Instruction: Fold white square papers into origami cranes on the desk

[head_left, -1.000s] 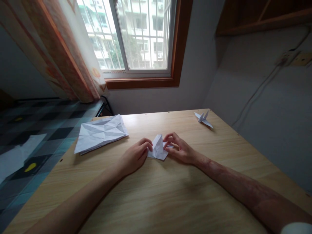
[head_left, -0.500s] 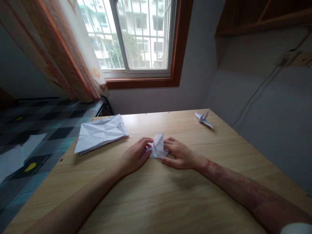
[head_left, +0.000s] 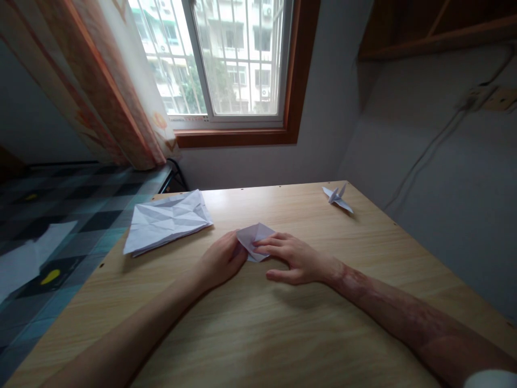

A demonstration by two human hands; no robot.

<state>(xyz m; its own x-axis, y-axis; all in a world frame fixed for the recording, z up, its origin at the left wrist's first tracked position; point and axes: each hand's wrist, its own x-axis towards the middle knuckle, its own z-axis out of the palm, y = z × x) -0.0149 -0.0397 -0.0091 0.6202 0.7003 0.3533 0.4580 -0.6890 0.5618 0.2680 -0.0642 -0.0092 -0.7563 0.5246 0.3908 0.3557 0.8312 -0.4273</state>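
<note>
A small folded white paper piece (head_left: pixel 252 235) lies flat on the wooden table (head_left: pixel 283 334) in front of me. My left hand (head_left: pixel 220 262) rests at its left edge with curled fingers holding that side. My right hand (head_left: pixel 291 258) lies over its right part, fingers stretched out and pressing the paper down.
A stack of creased white paper sheets (head_left: pixel 166 221) lies at the table's left rear. A finished paper crane (head_left: pixel 337 198) stands at the far right rear. A window and a curtain (head_left: pixel 105 81) are behind the table. A wall runs close along the right side.
The paper's raised flap has been folded down flat. My right hand moved left over the paper and spread its fingers. My left hand slid slightly back along the left edge.
</note>
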